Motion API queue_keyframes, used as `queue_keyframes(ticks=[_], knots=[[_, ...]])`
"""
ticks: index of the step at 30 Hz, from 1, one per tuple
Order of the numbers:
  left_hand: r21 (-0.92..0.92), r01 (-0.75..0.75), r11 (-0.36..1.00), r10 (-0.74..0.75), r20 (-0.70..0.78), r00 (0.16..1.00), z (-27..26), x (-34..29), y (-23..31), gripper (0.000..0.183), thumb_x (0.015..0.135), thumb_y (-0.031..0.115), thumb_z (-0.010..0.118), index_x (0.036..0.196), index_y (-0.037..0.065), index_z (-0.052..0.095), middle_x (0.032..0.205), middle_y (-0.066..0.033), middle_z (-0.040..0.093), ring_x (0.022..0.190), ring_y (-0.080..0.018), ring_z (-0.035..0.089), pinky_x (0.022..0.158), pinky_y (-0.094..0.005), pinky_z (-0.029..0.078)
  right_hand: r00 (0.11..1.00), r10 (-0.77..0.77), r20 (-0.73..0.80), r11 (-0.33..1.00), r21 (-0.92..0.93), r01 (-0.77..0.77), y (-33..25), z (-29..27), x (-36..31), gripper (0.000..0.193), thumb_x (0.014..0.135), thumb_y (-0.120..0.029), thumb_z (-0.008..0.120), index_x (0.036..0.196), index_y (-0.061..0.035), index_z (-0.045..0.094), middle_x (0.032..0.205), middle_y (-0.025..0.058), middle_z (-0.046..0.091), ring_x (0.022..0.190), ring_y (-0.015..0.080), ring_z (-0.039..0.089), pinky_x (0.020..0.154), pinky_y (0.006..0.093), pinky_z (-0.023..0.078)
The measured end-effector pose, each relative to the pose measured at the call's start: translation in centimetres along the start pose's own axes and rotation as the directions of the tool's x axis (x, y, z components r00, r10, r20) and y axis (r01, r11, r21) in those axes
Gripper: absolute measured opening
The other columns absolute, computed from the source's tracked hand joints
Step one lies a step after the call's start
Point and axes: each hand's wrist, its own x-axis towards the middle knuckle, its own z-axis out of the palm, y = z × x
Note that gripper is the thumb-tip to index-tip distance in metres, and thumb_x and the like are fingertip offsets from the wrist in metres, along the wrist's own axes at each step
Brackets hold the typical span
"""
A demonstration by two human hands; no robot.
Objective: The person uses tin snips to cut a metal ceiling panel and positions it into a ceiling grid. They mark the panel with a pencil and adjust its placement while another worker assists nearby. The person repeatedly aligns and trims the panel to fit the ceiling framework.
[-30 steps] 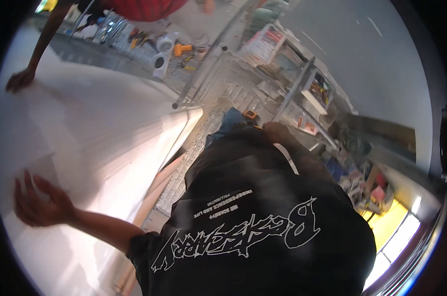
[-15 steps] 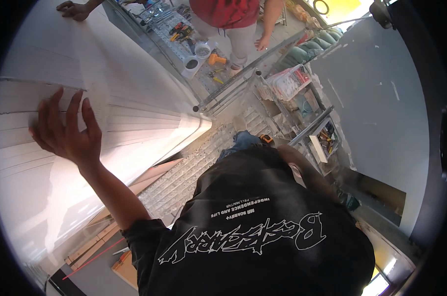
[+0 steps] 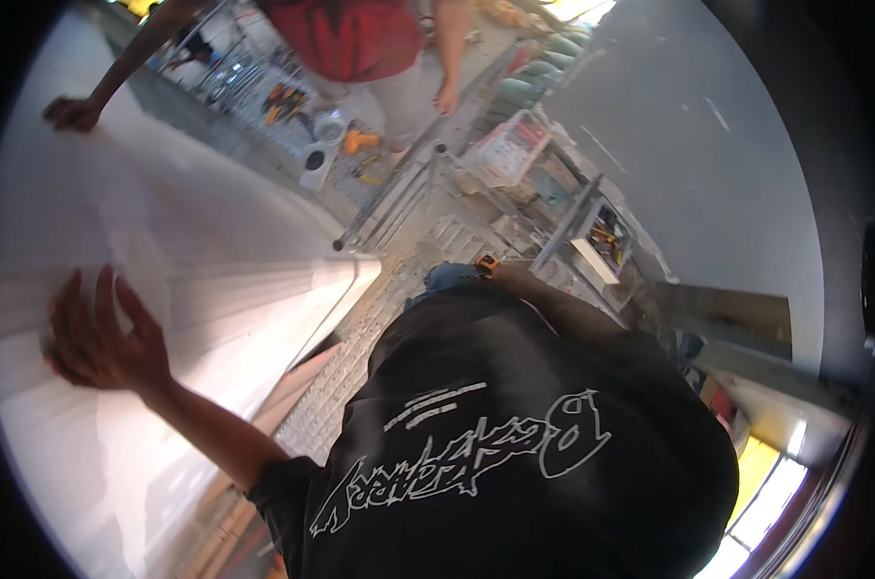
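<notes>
My left hand (image 3: 109,338) is over the large white panel (image 3: 196,280) on the left, fingers spread and holding nothing. Whether its palm touches the surface is hard to tell. My right arm reaches forward past my black shirt (image 3: 476,444). At its end, my right hand (image 3: 511,277) is closed around an orange and black tape measure (image 3: 488,263); most of its fingers are hidden. Another person's hand (image 3: 73,114) rests on the panel's far end.
A co-worker in a red top (image 3: 351,39) stands beyond the metal rails. Tools, buckets and an orange power tool (image 3: 360,141) lie near them. To the right are a tool tray (image 3: 603,241), a clear plastic box (image 3: 508,147) and a large grey panel (image 3: 688,164).
My view has swung, so the far rails, co-worker and tools appear shifted left. My left hand appears lower against the white panel, still spread. The tape measure remains at my right hand.
</notes>
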Motion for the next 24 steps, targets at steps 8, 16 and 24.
queue_keyframes(ticks=[8, 16, 24], knots=[[0.002, 0.007, 1.0, -0.007, -0.048, 0.999, 0.4, 0.4, 1.2, 0.015, 0.095, 0.04, 0.067, 0.1, 0.03, 0.077, 0.118, 0.0092, 0.072, 0.122, -0.0162, 0.058, 0.117, -0.0416, 0.024, 0.994, 0.105, 0.027, 0.99, -0.093, -0.102, 0.7, 1.0, 2.2, 0.031, 0.089, -0.028, 0.058, 0.102, -0.0064, 0.075, 0.101, 0.0185, 0.073, 0.094, 0.0323, 0.072, 0.077, 0.0436, 0.057], [0.085, -0.007, 0.996, 0.006, 0.016, 1.0, 0.2, 0.2, 1.0, 0.016, 0.095, 0.042, 0.066, 0.099, 0.03, 0.077, 0.117, 0.0094, 0.073, 0.12, -0.0154, 0.059, 0.117, -0.0404, 0.022, 0.941, 0.328, 0.082, 0.937, -0.159, -0.312, -6.2, -5.0, -1.2, 0.035, 0.084, -0.036, 0.064, 0.104, -0.0085, 0.074, 0.101, 0.0155, 0.073, 0.095, 0.0327, 0.072, 0.077, 0.0452, 0.057], [-0.057, 0.022, 0.998, -0.027, -0.077, 0.997, 0.7, 0.0, 0.7, 0.015, 0.094, 0.042, 0.067, 0.099, 0.031, 0.077, 0.117, 0.0105, 0.072, 0.121, -0.016, 0.059, 0.118, -0.0395, 0.02, 0.905, 0.425, 0.006, 0.899, -0.124, -0.421, -4.8, -2.1, -1.0, 0.042, 0.084, -0.04, 0.066, 0.113, -0.011, 0.072, 0.109, 0.0126, 0.074, 0.103, 0.032, 0.071, 0.084, 0.0462, 0.055]])
